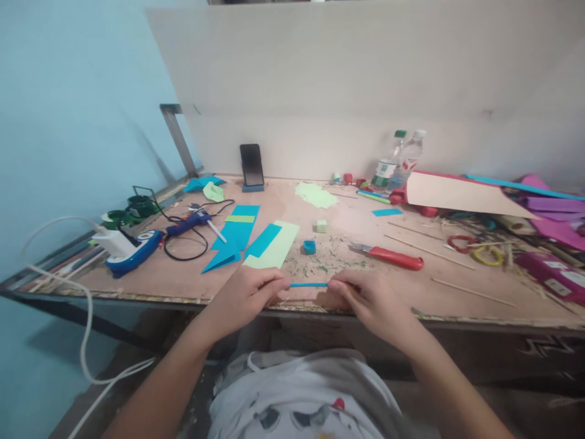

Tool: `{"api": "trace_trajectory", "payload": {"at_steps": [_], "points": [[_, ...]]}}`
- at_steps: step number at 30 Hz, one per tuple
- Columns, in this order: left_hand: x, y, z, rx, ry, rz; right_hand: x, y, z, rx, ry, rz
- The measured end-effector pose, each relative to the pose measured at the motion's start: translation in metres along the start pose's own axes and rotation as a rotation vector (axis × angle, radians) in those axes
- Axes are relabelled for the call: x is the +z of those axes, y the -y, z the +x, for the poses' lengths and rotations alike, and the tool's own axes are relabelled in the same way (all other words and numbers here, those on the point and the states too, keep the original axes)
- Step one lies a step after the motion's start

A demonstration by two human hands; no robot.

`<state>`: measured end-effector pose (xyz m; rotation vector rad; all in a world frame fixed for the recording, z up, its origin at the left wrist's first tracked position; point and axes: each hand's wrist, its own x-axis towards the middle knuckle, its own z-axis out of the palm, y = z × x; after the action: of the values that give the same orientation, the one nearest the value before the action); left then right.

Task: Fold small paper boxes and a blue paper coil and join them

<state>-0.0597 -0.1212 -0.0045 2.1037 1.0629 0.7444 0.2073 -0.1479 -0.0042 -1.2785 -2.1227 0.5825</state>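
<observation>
A thin blue strip (309, 285), perhaps rolled or folded paper, stretches level between my hands at the table's front edge. My left hand (249, 292) pinches its left end, and my right hand (363, 299) pinches the right end. Just beyond the strip sit a small blue paper cube (309, 247) and a pale green cube (321, 226). To the right lies a red-handled utility knife (395, 256), its blade pointing left. Blue paper (247, 228) and light green paper (286, 241) lie beyond my left hand.
At the left are a blue glue gun (189, 224) and a blue power strip (134, 253) with a white cable. A phone (251, 164) stands at the back. Thin sticks (429, 252), scissors (487, 255), bottles (386, 167) and coloured paper (457, 194) crowd the right side.
</observation>
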Motion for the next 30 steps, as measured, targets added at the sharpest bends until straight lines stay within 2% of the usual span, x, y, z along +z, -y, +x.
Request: {"api": "trace_trajectory", "payload": {"at_steps": [9, 14, 19, 25, 30], "points": [[0.002, 0.004, 0.000, 0.011, 0.005, -0.009, -0.004, 0.003, -0.003, 0.048, 0.041, -0.031], [0.009, 0.002, 0.000, 0.072, 0.001, 0.021, -0.004, 0.012, -0.002, 0.066, 0.083, 0.088], [0.016, -0.006, 0.002, 0.154, -0.014, 0.143, -0.003, 0.012, 0.000, -0.015, 0.041, 0.095], [0.026, -0.007, 0.011, 0.205, -0.018, 0.109, 0.002, 0.006, -0.002, -0.095, -0.020, 0.034], [0.030, -0.004, 0.011, 0.255, -0.054, 0.121, 0.005, 0.008, -0.004, -0.096, 0.006, 0.028]]}}
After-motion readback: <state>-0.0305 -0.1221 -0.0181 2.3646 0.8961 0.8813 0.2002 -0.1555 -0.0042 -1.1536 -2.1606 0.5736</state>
